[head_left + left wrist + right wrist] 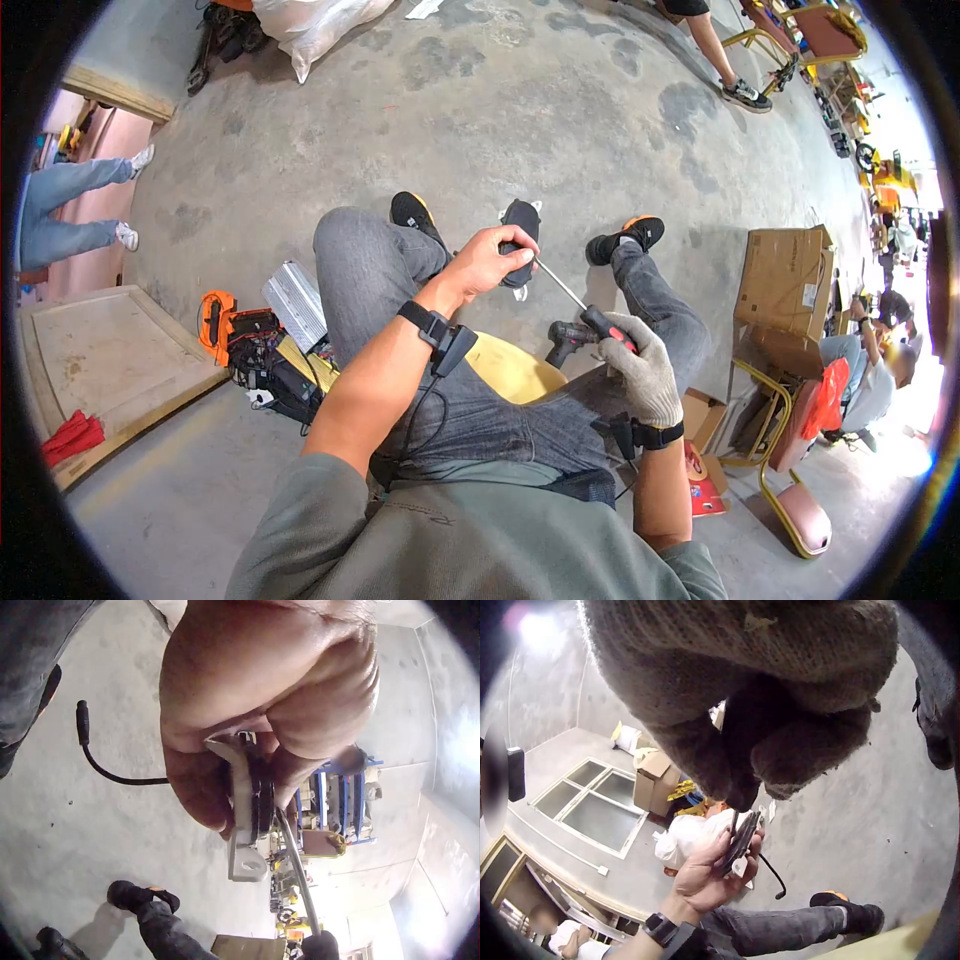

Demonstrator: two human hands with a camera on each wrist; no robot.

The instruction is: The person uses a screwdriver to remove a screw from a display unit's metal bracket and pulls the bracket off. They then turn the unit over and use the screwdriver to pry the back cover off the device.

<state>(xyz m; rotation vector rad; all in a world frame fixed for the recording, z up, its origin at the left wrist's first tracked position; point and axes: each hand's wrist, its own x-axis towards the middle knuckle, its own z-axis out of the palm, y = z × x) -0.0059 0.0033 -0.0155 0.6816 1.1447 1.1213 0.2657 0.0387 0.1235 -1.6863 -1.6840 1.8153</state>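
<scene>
My bare left hand (478, 268) holds a flat black oblong device (521, 222) between thumb and fingers, above the floor between the knees. The device has pale mounting tabs (247, 864) at its edge, and a short black cable (112, 774) ending in a plug hangs from it. In my gloved right hand (645, 368), a screwdriver (602, 324) with a red and black handle is gripped. Its metal shaft (298, 874) points at the device, the tip right at the edge by the left thumb. The right wrist view shows the glove largely covering the handle.
A dark power drill (568, 342) lies by the right thigh, over a yellow surface (505, 368). On the left are a silver finned box (294, 300) and an orange-framed unit with wires (215, 320). Cardboard boxes (782, 272) and a chair (795, 500) stand right. Other people are around.
</scene>
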